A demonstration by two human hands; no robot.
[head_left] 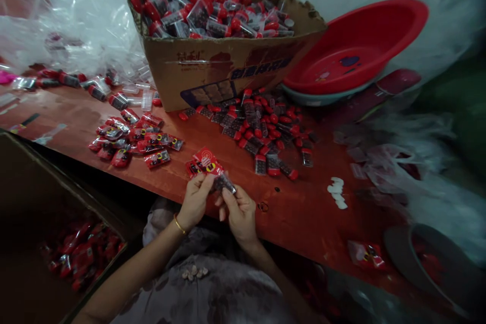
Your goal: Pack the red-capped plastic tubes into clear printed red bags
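My left hand (195,201), with a gold bangle at its wrist, pinches a red printed plastic packet (207,158) near the table's front edge. My right hand (241,212) closes thumb and fingers on the packet's clear lower end (224,182), where dark contents show through. Whether this end is a separate small tube inside the packet, I cannot tell. Left of my hands lies a pile of similar red packets (136,136). Beyond them to the right, a heap of small clear tubes with dark contents and red caps (261,121) is spread on the table.
A torn cardboard box (197,68) full of red-capped tubes stands at the back. A red basin (364,40) leans beside it. Clear plastic bags (76,20) crowd the left; more bags (410,172) lie right. At lower left, an open carton (23,177) holds red packets.
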